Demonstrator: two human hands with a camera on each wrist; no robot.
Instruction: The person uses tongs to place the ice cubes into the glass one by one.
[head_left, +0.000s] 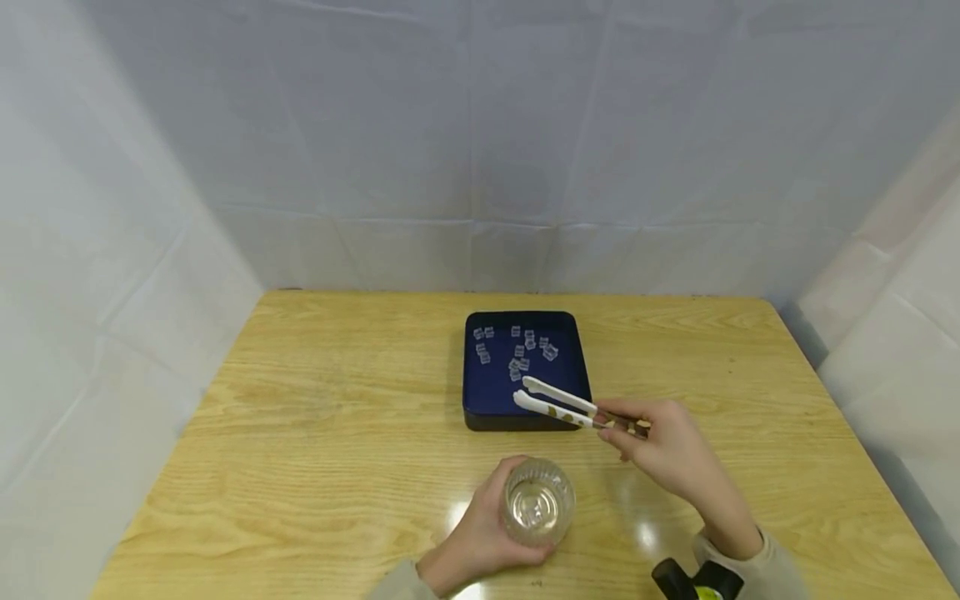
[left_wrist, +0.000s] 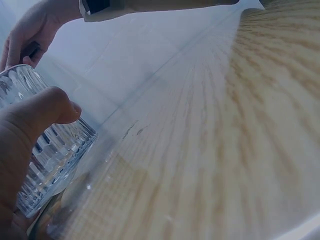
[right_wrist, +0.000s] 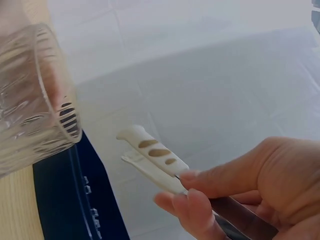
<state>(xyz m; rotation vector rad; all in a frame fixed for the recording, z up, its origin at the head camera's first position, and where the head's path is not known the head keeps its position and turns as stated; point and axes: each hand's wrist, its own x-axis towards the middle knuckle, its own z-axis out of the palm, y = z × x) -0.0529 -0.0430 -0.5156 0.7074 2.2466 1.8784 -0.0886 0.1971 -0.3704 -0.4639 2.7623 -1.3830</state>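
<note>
My left hand (head_left: 487,527) is wrapped around a ribbed clear glass (head_left: 538,502) near the table's front, its mouth facing up; a clear piece shows at its bottom. The left wrist view has my thumb (left_wrist: 47,112) across the glass's side. Between thumb and fingers my right hand (head_left: 669,450) pinches a pair of tongs (head_left: 558,408) with white tips and metal arms. The tips stand apart with nothing between them, over the front part of a dark blue square tray (head_left: 491,400). Several small clear cubes (head_left: 519,364) lie scattered in that tray.
The light wooden table (head_left: 337,400) carries the tray at its middle, beyond the glass. White sheeting (head_left: 390,150) hangs behind the table and along both sides. A black device (head_left: 697,579) sits at my right wrist.
</note>
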